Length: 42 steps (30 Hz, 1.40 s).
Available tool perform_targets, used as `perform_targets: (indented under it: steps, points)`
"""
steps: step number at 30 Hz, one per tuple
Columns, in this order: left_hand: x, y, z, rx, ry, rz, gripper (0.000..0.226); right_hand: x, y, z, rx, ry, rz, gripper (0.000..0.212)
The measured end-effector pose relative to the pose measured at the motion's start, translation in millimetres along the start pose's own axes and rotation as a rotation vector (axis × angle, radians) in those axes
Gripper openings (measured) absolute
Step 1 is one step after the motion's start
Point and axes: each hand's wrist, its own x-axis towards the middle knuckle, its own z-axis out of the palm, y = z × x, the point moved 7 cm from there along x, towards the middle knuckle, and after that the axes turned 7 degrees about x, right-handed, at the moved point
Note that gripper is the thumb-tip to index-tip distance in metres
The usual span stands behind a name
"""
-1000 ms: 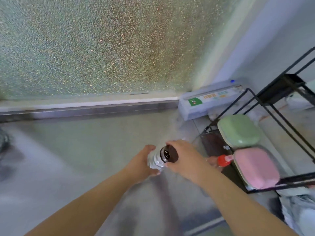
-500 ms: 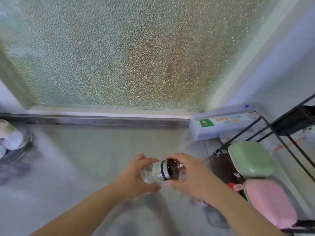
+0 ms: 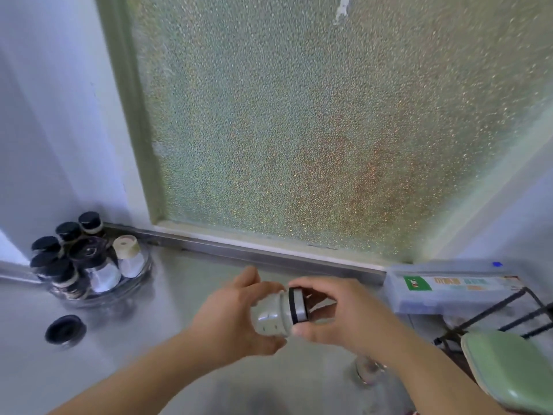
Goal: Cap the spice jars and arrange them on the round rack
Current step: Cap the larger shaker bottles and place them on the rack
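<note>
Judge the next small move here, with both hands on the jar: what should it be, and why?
Probably finish twisting the black cap tight. The left hand grips the jar on its side while the right hand grips the cap at its mouth; whether it is fully seated cannot be told. The round rack stands off to the left.

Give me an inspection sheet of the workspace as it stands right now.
Surface: grey counter under a frosted glass window.
Job's things: clear spice jar held sideways, black cap at its mouth; round rack at far left holding dark-capped jars and one beige-capped jar; loose black lid lying on the counter in front of the rack.
Clutter: long translucent box with a green label; black wire shelf; pale green lidded container.
Hands: left hand grips the jar; right hand grips the cap.
Cables: nothing seen.
Surroundings: pale wall at left.
</note>
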Motion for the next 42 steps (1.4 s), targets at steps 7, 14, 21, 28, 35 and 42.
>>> perform_targets:
  steps: [7,14,21,28,35,42]
  points:
    - [-10,-11,-33,0.004,0.092,0.015,0.075,16,-26,16,-0.014,-0.056,-0.090,0.049]
    - [-17,-18,-48,-0.082,0.046,-0.016,0.068,12,-54,-5,-0.084,0.007,-0.205,0.054]
    - [-22,-6,-59,-0.077,0.115,-0.001,0.067,13,-64,8,-0.052,-0.028,-0.169,0.044]
    - [-31,6,-68,0.056,0.225,0.058,0.071,15,-61,12,-0.045,-0.029,-0.104,0.045]
    - [-39,16,-73,0.224,0.283,0.083,0.063,12,-57,19,0.092,-0.067,0.025,0.031]
    - [-47,20,-75,0.232,0.292,0.087,0.064,6,-61,36,0.256,-0.175,0.222,0.051]
